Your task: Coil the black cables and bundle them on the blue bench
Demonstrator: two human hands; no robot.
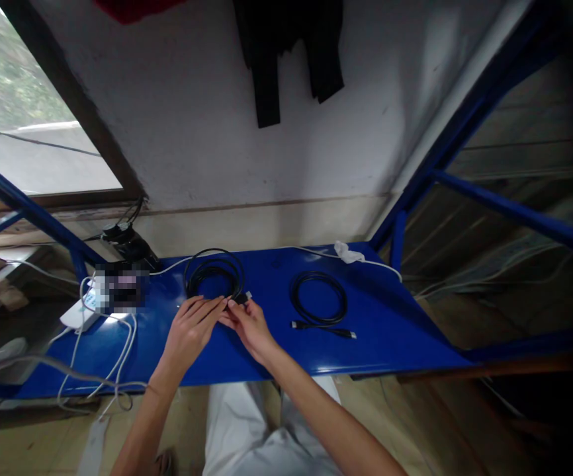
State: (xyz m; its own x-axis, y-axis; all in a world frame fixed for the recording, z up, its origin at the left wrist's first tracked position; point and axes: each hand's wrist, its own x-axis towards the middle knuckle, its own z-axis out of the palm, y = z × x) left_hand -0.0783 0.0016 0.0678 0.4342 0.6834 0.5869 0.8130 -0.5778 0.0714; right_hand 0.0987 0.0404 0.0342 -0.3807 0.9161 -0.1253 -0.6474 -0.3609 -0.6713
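Note:
A coiled black cable (241,268) lies on the blue table, left of its middle. At the near side of this coil, my right hand (251,327) is closed on the cable's end, and a connector sticks out past its fingers. My left hand (194,325) meets it from the left, fingers bent together over the near edge of the coil; its fingertips touch the cable near the right fingers. Further right lies a second black cable (345,297), coiled in a ring, its two connectors pointing apart at the near side.
The blue table (390,330) stands against the wall. On its left are a white power strip (81,314), white cords, a black object (132,248) and a blurred patch. A white cord with a white wrapped lump (349,252) runs along the back. Blue metal bars rise at both sides.

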